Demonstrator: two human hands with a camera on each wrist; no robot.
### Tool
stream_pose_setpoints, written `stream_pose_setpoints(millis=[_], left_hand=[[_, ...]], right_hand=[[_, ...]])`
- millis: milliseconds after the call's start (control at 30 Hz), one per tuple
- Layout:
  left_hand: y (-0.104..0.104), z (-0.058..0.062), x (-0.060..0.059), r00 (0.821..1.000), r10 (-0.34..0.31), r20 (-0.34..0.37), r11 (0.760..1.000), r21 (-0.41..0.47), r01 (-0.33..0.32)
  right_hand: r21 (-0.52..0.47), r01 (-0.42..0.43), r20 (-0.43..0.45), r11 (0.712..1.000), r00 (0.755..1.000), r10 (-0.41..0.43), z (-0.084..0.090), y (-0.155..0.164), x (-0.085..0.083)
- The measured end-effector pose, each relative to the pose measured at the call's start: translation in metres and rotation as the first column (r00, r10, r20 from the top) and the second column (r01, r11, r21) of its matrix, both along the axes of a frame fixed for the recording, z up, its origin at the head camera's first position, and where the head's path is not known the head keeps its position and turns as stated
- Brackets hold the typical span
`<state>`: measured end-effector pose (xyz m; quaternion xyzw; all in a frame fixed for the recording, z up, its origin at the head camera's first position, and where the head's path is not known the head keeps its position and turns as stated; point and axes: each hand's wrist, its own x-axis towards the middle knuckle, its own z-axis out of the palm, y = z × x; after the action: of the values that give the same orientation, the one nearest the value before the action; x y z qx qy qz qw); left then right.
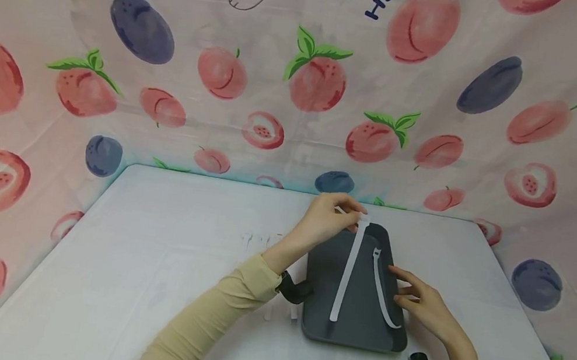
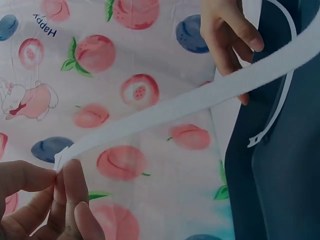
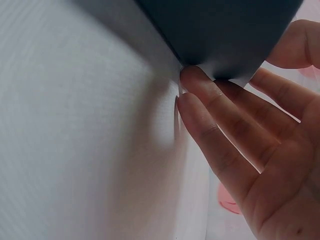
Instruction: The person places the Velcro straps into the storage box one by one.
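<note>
A: Where is the tray and what lies on it?

B: The dark grey tray (image 1: 358, 322) sits on the white tabletop (image 1: 125, 280), toward the right of its far edge. Two white straps lie lengthwise on it: a wide strap (image 1: 347, 274) and, just to its right, a thin cable tie (image 1: 379, 289).

A: Left hand?

B: My left hand (image 1: 323, 219) pinches the far end of the wide strap between thumb and fingertips (image 2: 70, 185), at the tray's far edge. That end is lifted; the near end rests on the tray.

A: Right hand?

B: My right hand (image 1: 425, 306) has fingers straight and relaxed, fingertips (image 3: 200, 85) touching the tray's right edge, close beside the cable tie. It grips nothing.
</note>
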<state>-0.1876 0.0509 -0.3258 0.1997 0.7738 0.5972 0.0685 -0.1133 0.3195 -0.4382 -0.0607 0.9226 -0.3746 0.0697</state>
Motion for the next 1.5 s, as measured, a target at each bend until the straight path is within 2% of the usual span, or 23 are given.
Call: stream_pose_setpoints(millis=[300,767,1167,1333,1500], left_hand=[[0.019,-0.01,-0.003,0.997,0.002,0.075,1.0,0.006,-0.003],[0.04,-0.027,-0.016,0.99,0.044,0.132,0.999,0.002,-0.044],[0.054,-0.05,-0.029,0.961,0.128,0.246,0.989,0.043,-0.143],[0.06,-0.062,-0.035,0.938,0.165,0.305,0.979,0.068,-0.194],[0.064,-0.073,-0.038,0.916,0.213,0.342,0.971,0.028,-0.236]], right_hand=[[0.005,-0.007,0.005,1.0,1.0,0.007,0.0,0.001,-0.001],[0.013,0.0,0.012,1.0,1.0,0.0,0.001,0.0,-0.006],[0.028,0.001,-0.003,1.0,1.0,-0.001,0.003,0.0,-0.006],[0.022,0.004,0.008,1.0,1.0,-0.004,0.003,-0.001,-0.005],[0.019,0.003,0.022,1.0,1.0,-0.003,0.002,-0.001,-0.004]])
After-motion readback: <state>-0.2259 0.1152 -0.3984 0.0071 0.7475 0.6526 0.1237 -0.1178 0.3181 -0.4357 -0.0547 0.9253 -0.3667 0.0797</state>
